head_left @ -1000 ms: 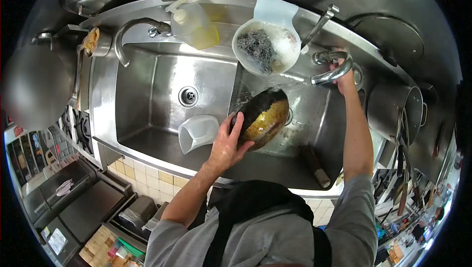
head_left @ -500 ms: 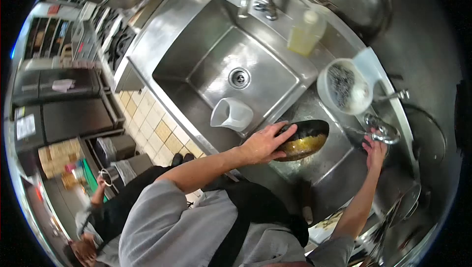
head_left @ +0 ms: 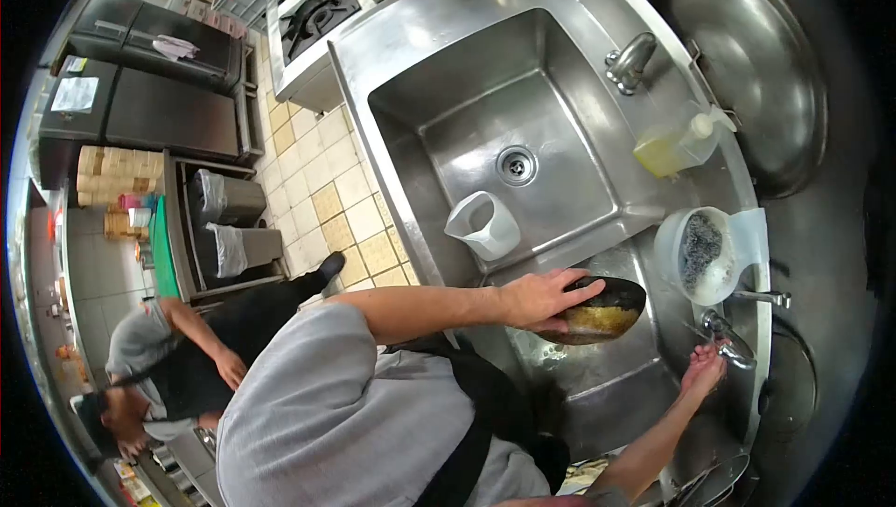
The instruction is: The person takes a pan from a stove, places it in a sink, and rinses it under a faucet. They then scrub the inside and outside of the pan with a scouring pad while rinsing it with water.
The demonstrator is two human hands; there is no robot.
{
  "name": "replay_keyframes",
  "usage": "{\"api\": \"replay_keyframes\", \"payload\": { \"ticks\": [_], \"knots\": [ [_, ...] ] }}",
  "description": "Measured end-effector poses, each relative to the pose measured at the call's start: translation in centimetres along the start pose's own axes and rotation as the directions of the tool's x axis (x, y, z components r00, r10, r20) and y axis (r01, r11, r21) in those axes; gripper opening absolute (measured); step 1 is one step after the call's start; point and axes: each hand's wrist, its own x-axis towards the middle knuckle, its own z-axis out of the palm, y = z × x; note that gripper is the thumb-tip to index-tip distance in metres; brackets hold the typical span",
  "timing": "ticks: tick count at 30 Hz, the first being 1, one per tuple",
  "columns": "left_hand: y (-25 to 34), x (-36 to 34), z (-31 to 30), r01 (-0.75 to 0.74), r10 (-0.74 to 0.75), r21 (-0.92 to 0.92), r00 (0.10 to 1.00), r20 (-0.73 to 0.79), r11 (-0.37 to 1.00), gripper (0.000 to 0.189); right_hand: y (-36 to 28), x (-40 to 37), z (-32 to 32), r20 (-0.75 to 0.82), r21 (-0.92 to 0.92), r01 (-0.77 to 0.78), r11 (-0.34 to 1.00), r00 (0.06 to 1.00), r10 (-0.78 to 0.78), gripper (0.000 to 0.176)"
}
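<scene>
My left hand (head_left: 546,300) grips a dark bowl (head_left: 607,311), its fingers over the rim. The bowl is black with a mottled yellow-brown area and is tilted over the right sink basin (head_left: 607,395). At the right, my right hand (head_left: 705,369) is against or just under the spout of the faucet (head_left: 733,341). Its fingers are bunched together, and whatever they may hold is hidden. Above that faucet sits a white handled container (head_left: 667,250) with a dark scouring pad (head_left: 702,250) and suds in it.
A white plastic scoop or jug (head_left: 495,232) lies in the left basin (head_left: 467,143). Behind it stand a second faucet (head_left: 633,61) and a jug of yellow liquid (head_left: 672,148). A large metal pan lid (head_left: 747,69) leans at the back. Another person (head_left: 201,348) is at the left.
The view has turned, so the sink appears lower and further right. My right hand's fingers, spread near the faucet before, are now bunched. The bowl stays in my left hand.
</scene>
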Motion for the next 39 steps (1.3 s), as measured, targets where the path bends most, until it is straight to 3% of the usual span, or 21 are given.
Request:
{"api": "replay_keyframes", "payload": {
  "ticks": [4, 6, 7, 10, 12, 13, 14, 15, 17, 18, 20, 22, 24, 26, 29, 30, 32, 33, 35, 38, 39],
  "knots": [
    [0.1, -0.1, -0.3, 0.023, -0.024, -0.032, 1.0, -0.012, 0.999, 0.097, -0.1, -1.5, 2.0, -0.108, -0.017, -0.018, 1.0, 0.994, 0.016, 0.047],
    [0.0, 0.3, -0.1, 0.045, -0.045, -0.003, 0.999, -0.03, 0.999, 0.095, 1.2, -3.3, 1.2, -0.039, 0.071, 0.008, 0.997, 0.999, -0.005, 0.04],
    [0.2, 0.6, -0.2, 0.073, -0.073, -0.017, 0.997, -0.011, 0.997, 0.095, -0.1, -5.5, 3.2, -0.055, -0.067, 0.064, 0.996, 0.996, -0.067, 0.032],
    [0.7, 1.2, 0.2, 0.146, -0.146, 0.024, 0.989, -0.001, 0.989, 0.1, -6.5, -12.0, 9.5, -0.307, -0.056, 0.358, 0.932, 0.882, -0.357, 0.027],
    [0.4, 1.1, 1.1, 0.105, -0.105, 0.009, 0.994, -0.035, 0.994, 0.105, -8.4, -12.5, 9.0, -0.275, -0.129, 0.561, 0.817, 0.772, -0.574, 0.028],
    [0.4, 1.2, 0.9, 0.082, -0.081, 0.002, 0.996, -0.044, 0.997, 0.105, -10.7, -13.6, 10.4, -0.232, -0.259, 0.596, 0.76, 0.725, -0.648, 0.024],
    [1.3, 1.3, 0.7, 0.157, -0.157, -0.006, 0.988, -0.007, 0.988, 0.105, -12.7, -15.0, 12.0, -0.172, -0.335, 0.664, 0.669, 0.655, -0.736, 0.022],
    [1.3, 1.3, 0.8, 0.135, -0.135, -0.001, 0.991, -0.013, 0.991, 0.105, -14.4, -16.0, 13.4, -0.113, -0.359, 0.678, 0.641, 0.65, -0.751, 0.023],
    [0.5, 1.7, 1.2, 0.005, -0.003, 0.034, 0.998, -0.064, 0.999, 0.105, -16.8, -17.6, 15.3, 0.191, -0.473, 0.76, 0.447, 0.583, -0.789, 0.022],
    [0.6, 1.9, 1.4, -0.022, 0.023, 0.038, 0.999, -0.035, 0.999, 0.105, -17.5, -18.0, 16.3, 0.357, -0.656, 0.735, 0.17, 0.501, -0.788, 0.023],
    [0.8, 2.3, 1.5, -0.034, 0.037, 0.069, 0.998, -0.054, 0.997, 0.105, -17.7, -18.5, 18.1, 0.544, -0.657, 0.746, -0.107, 0.372, -0.752, 0.024],
    [1.5, 2.4, 1.0, -0.054, 0.056, 0.105, 0.998, -0.012, 0.993, 0.104, -17.8, -18.6, 18.1, 0.591, -0.684, 0.711, -0.165, 0.407, -0.697, 0.03],
    [1.9, 3.3, 1.1, -0.077, 0.079, 0.081, 0.997, -0.017, 0.994, 0.104, -18.9, -18.9, 17.1, 0.601, -0.725, 0.675, -0.139, 0.521, -0.606, 0.038],
    [1.9, 3.6, 1.1, -0.09, 0.092, 0.09, 0.996, -0.012, 0.992, 0.106, -19.2, -19.2, 16.1, 0.607, -0.742, 0.653, -0.151, 0.559, -0.565, 0.044],
    [2.0, 4.2, 1.0, -0.015, 0.016, 0.081, 1.0, -0.016, 0.997, 0.108, -19.1, -18.9, 14.7, 0.725, -0.663, 0.665, -0.344, 0.454, -0.518, 0.043],
    [1.7, 4.3, 1.3, -0.026, 0.03, 0.092, 0.999, -0.044, 0.995, 0.109, -19.5, -19.1, 14.9, 0.729, -0.655, 0.672, -0.345, 0.442, -0.522, 0.043],
    [1.4, 4.2, 1.4, -0.03, 0.038, 0.103, 0.996, -0.081, 0.994, 0.11, -20.4, -19.5, 15.2, 0.668, -0.743, 0.601, -0.294, 0.638, -0.383, 0.04],
    [1.4, 4.1, 1.4, 0.001, 0.003, 0.061, 0.997, -0.071, 0.998, 0.111, -20.9, -19.4, 15.3, 0.656, -0.754, 0.602, -0.262, 0.688, -0.31, 0.037],
    [1.3, 4.7, 1.3, 0.037, -0.035, 0.019, 0.996, -0.077, 0.999, 0.112, -20.9, -19.3, 15.7, 0.642, -0.763, 0.616, -0.194, 0.69, -0.334, 0.036],
    [1.3, 6.5, 1.5, 0.177, -0.2, -0.365, 0.979, -0.026, 0.914, 0.076, -20.9, -20.2, 17.3, 0.616, -0.774, 0.626, -0.088, 0.715, -0.331, 0.026],
    [1.6, 6.8, 1.8, 0.19, -0.232, -0.371, 0.97, -0.071, 0.909, 0.059, -20.8, -20.6, 18.1, 0.604, -0.754, 0.656, -0.011, 0.687, -0.405, 0.023]
  ]
}}
